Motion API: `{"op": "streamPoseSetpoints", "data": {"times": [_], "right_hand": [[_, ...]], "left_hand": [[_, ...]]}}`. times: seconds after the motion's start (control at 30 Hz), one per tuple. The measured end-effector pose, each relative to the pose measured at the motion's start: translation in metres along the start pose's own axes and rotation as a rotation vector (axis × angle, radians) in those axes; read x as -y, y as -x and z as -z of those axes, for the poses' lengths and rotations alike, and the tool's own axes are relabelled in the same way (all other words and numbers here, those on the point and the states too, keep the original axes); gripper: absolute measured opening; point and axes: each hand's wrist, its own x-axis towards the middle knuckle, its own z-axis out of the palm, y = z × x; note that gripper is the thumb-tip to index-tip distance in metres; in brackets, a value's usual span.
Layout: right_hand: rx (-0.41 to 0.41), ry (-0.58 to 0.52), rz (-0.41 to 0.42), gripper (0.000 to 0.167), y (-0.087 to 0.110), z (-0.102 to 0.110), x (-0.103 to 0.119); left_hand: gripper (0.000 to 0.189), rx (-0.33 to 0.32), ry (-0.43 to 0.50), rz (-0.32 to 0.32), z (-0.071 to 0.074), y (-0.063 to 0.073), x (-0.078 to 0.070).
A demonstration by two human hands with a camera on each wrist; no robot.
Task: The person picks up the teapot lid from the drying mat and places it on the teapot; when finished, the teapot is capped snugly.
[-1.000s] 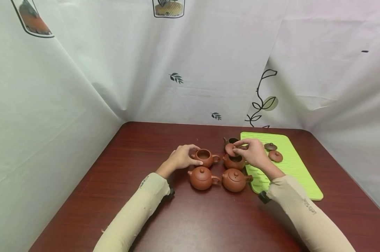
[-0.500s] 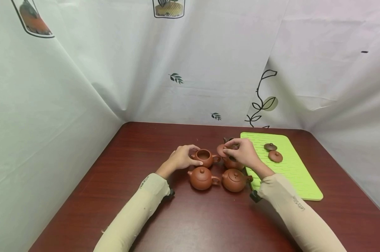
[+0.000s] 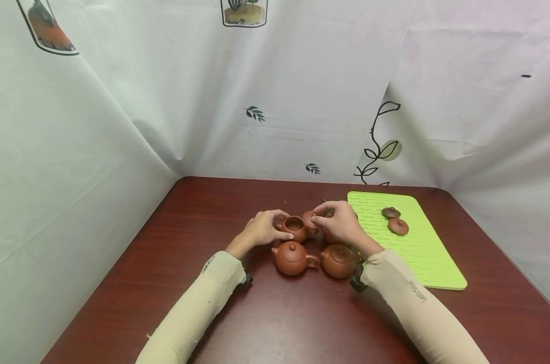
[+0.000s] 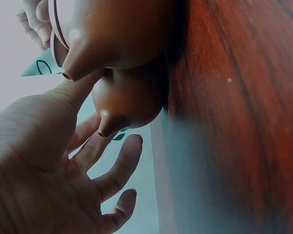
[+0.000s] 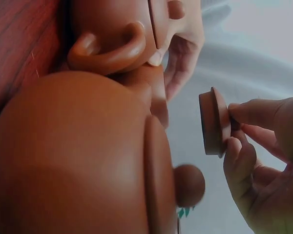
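Note:
My left hand grips a small reddish-brown clay teapot without a lid, thumb at its near side and fingers at the far side. Between thumb and fingertips, my right hand pinches a matching lid by its knob, just right of that teapot's mouth. In the right wrist view the lid is tilted on edge, apart from the pots. Two lidded teapots stand nearest: one on the left, one on the right. Another clay teapot is partly hidden under my right hand.
A green ribbed mat lies at the right of the dark red wooden table. On it rest a dark brown lid and a reddish-brown lid. Behind my right hand, a dark teapot is almost wholly hidden. Pale printed cloth hangs around the table.
My right hand has carried the lid leftward, from over the right-hand open teapot to beside the one in my left hand. The left hand has stayed in place.

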Motion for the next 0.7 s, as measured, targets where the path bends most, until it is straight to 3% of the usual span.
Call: {"op": "streamPoseSetpoints", "data": {"times": [0.3, 0.7], "right_hand": [[0.021, 0.031, 0.023, 0.009, -0.004, -0.011, 0.001], [0.051, 0.017, -0.054, 0.010, -0.006, -0.020, 0.006]], "left_hand": [[0.058, 0.007, 0.008, 0.006, 0.000, 0.000, 0.000], [0.059, 0.013, 0.013, -0.005, 0.000, 0.001, 0.000]]}}
